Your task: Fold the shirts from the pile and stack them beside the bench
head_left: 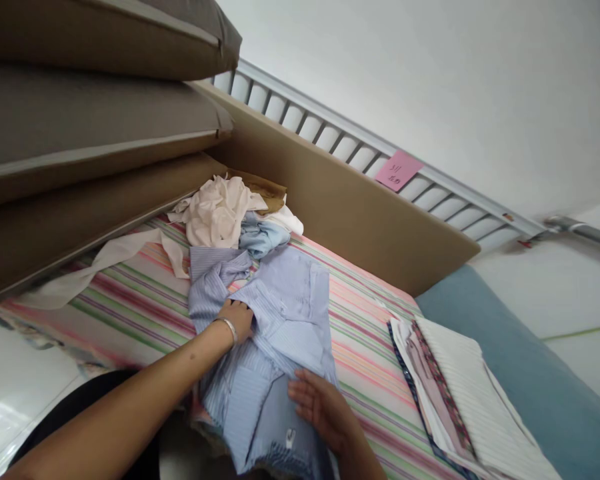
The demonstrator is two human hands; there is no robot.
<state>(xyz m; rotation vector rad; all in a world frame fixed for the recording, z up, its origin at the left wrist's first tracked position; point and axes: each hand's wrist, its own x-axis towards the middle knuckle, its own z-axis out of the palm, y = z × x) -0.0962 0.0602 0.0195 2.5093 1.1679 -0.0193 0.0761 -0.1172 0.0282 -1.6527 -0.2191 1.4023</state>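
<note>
A light blue striped shirt (285, 313) lies spread on a bed with a striped sheet (145, 300). My left hand (237, 318), with a silver bangle at the wrist, rests on the shirt's left side, its fingers curled into a fold of the cloth. Lower down, my right hand (317, 403) lies flat on the shirt with the fingers stretched out and apart. A small white label shows on the shirt's lower edge, just below my right hand.
A heap of crumpled clothes (230, 210), cream, pale blue and brown, lies beyond the shirt. Folded garments (455, 393) are stacked at the right. Grey-brown cushions (90, 113) are piled at the left. A brown board (350, 200) and a white rail with a pink note (398, 170) run behind the bed.
</note>
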